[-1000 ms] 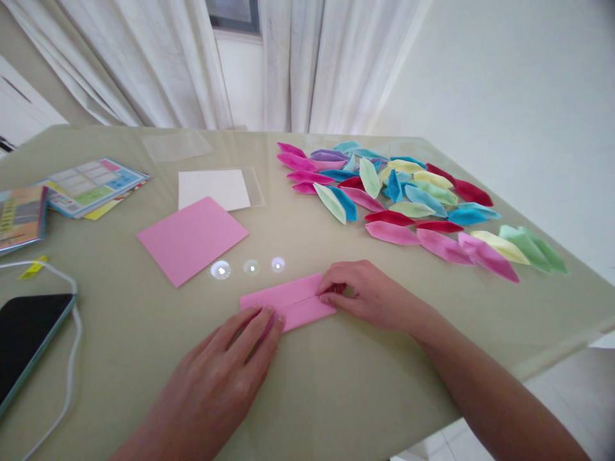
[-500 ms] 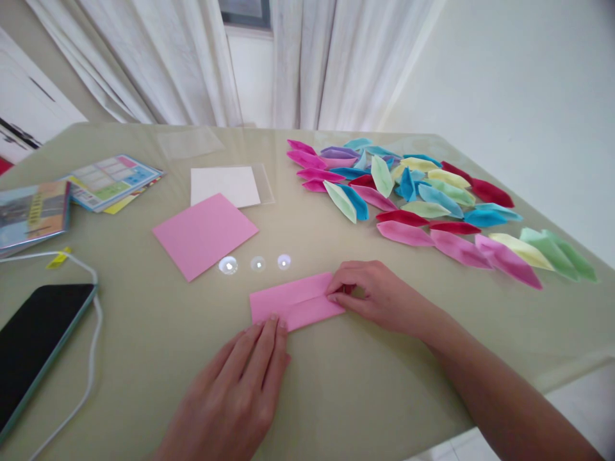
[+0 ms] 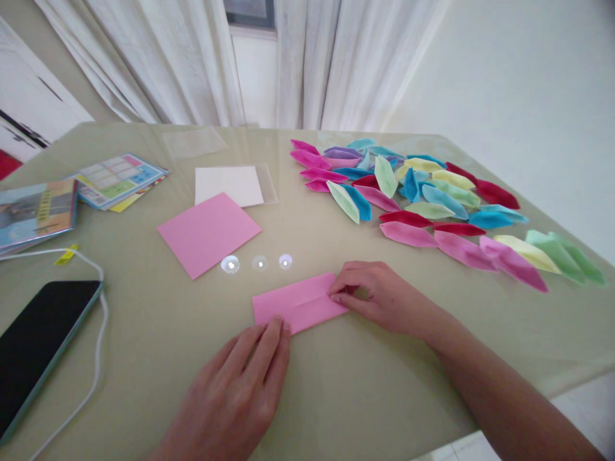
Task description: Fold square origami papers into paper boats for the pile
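Observation:
A folded strip of pink paper (image 3: 298, 299) lies on the table in front of me, with a crease line running along its length. My left hand (image 3: 240, 378) rests on the table with its fingers stretched out, the fingertips touching the strip's lower left edge. At the strip's right end, my right hand (image 3: 379, 296) pinches the paper between thumb and forefinger. Beyond the strip, a square pink sheet (image 3: 209, 234) partly overlaps a white sheet (image 3: 229, 186).
Several folded paper pieces (image 3: 435, 234) in many colours spread over the table's right side. At the left are a phone (image 3: 41, 346), a white cable (image 3: 99, 339), a booklet (image 3: 38, 214) and printed cards (image 3: 122, 179). Clear plastic (image 3: 195, 142) lies at the back.
The whole view has shifted slightly, with things on the table a little further right. Both hands remain at the pink strip in nearly the same pose.

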A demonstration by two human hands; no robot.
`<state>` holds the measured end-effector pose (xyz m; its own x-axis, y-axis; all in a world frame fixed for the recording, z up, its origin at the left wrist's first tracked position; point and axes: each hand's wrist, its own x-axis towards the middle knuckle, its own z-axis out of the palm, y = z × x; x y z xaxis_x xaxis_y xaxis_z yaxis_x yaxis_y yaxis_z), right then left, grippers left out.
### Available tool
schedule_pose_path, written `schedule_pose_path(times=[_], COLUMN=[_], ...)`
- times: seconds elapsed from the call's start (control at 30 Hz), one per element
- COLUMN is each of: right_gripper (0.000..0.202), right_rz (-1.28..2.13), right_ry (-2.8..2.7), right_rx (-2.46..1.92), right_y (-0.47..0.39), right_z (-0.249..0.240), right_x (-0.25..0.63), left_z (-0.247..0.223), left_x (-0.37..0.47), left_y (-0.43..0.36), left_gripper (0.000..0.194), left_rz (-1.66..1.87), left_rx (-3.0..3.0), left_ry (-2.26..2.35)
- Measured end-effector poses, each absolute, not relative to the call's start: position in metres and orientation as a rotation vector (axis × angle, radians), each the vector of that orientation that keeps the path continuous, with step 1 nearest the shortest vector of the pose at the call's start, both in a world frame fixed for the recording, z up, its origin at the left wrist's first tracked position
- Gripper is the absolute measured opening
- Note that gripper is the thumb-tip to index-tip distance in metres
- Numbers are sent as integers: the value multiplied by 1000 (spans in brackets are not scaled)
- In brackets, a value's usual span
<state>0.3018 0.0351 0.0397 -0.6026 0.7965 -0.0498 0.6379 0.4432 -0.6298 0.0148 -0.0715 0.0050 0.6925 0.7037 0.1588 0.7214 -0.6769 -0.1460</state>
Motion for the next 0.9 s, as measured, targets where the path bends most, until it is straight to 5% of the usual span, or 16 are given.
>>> schedule_pose_path(times=[0.9], right_gripper=[10], right_rz=[884], right_ry=[-2484], right_rx=[-1231], right_y=[35], right_z=[38], right_x=[300], left_z=[-7], left_x=[12], left_y=[-58], left_gripper=[53], left_rz=[-407], left_rx=[-2761], left_ry=[-1128])
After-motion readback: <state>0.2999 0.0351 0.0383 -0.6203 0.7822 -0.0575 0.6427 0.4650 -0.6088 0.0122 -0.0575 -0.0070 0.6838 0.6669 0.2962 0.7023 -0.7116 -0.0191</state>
